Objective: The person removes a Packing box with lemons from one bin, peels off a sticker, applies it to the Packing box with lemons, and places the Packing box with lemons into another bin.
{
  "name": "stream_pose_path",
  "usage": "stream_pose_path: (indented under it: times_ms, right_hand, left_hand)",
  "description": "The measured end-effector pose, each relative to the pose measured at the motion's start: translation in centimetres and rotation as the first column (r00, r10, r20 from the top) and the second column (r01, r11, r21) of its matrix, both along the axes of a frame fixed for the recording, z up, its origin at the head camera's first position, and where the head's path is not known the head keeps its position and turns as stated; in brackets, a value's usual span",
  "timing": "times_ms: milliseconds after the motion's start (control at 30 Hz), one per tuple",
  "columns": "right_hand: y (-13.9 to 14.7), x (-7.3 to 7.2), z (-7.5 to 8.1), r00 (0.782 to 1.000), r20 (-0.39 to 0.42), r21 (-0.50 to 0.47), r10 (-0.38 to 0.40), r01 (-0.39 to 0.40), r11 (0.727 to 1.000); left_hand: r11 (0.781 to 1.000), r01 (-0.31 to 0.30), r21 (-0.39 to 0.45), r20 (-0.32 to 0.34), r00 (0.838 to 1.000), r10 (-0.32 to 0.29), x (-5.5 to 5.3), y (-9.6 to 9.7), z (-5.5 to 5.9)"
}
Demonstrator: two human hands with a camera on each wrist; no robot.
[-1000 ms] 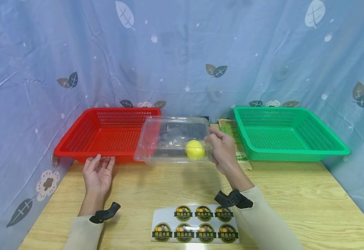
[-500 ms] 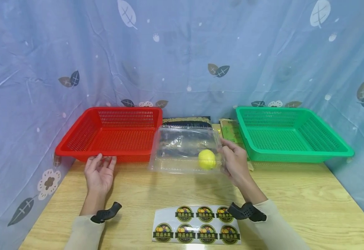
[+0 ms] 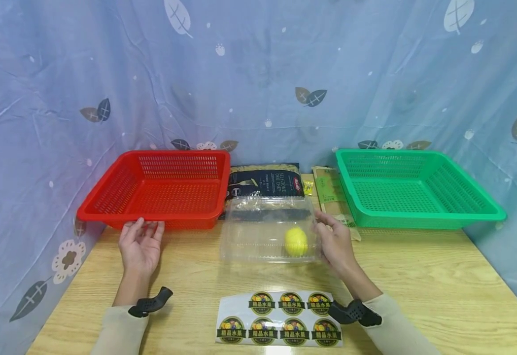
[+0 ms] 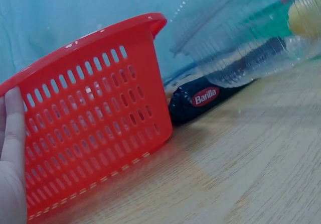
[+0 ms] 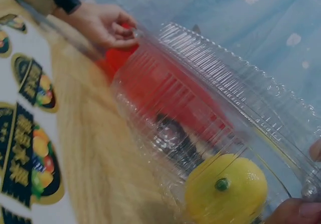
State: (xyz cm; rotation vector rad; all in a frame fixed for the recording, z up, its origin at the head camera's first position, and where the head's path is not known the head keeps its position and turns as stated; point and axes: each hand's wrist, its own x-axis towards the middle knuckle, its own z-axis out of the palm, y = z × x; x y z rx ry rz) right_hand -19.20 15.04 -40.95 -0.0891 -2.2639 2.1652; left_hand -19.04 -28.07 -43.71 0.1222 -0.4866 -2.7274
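Observation:
My right hand (image 3: 335,242) pinches the right edge of a clear plastic clamshell box (image 3: 254,241). Inside, towards the right end, lies a yellow lemon (image 3: 295,241); the right wrist view shows its green stem end. In the left wrist view the box hangs tilted above the tabletop. My left hand (image 3: 140,250) is palm up at the front of the red basket (image 3: 152,217), its relaxed fingers touching the wall just under the rim. Nothing lies in the left palm. Only part of the right hand's fingers (image 5: 296,211) shows in the right wrist view.
A Barilla pasta bag (image 3: 267,180) lies behind the box, with a small yellow packet (image 3: 308,188) beside it. A brown package (image 3: 329,192) rests against the green basket (image 3: 427,217) at right. Nearest me is a sheet of round fruit stickers (image 3: 236,308).
My right hand has brought the box with the lemon nearer to me, lower and slightly right, uncovering the pasta bag behind it. The left hand has stayed at the red basket.

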Motion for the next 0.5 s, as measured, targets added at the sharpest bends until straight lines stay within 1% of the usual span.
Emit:
stream_pose_path:
  times_ms: [267, 500]
  right_hand:
    - [0.0, -0.1, -1.3, 1.000, 0.006, 0.052, -0.002, 0.002, 0.999]
    - [-0.1, -0.1, -1.8, 1.000, 0.000, 0.046, 0.004, -0.004, 0.999]
  left_hand:
    - [1.000, 0.006, -0.002, 0.012, 1.000, -0.006, 0.1, 0.1, 0.3]
    - [1.000, 0.000, 0.006, 0.030, 1.000, 0.000, 0.2, 0.2, 0.2]
